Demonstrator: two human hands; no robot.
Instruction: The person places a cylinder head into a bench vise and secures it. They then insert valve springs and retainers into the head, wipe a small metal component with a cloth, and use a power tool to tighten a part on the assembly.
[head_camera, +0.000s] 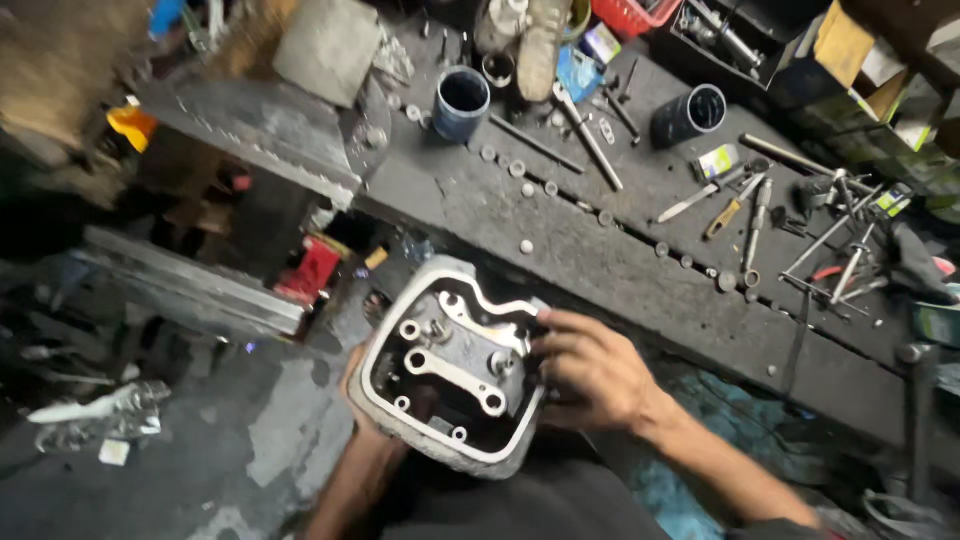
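Hands grip a grey cast-metal engine cover, held open side up over the lap, just in front of a dark, grimy table. Left hand cups it from beneath, fingers hidden; right hand clasps its right rim, fingers closed around the edge. Inspection seems underway. Blue cylindrical sleeve, wrenches and small round parts lie beyond.
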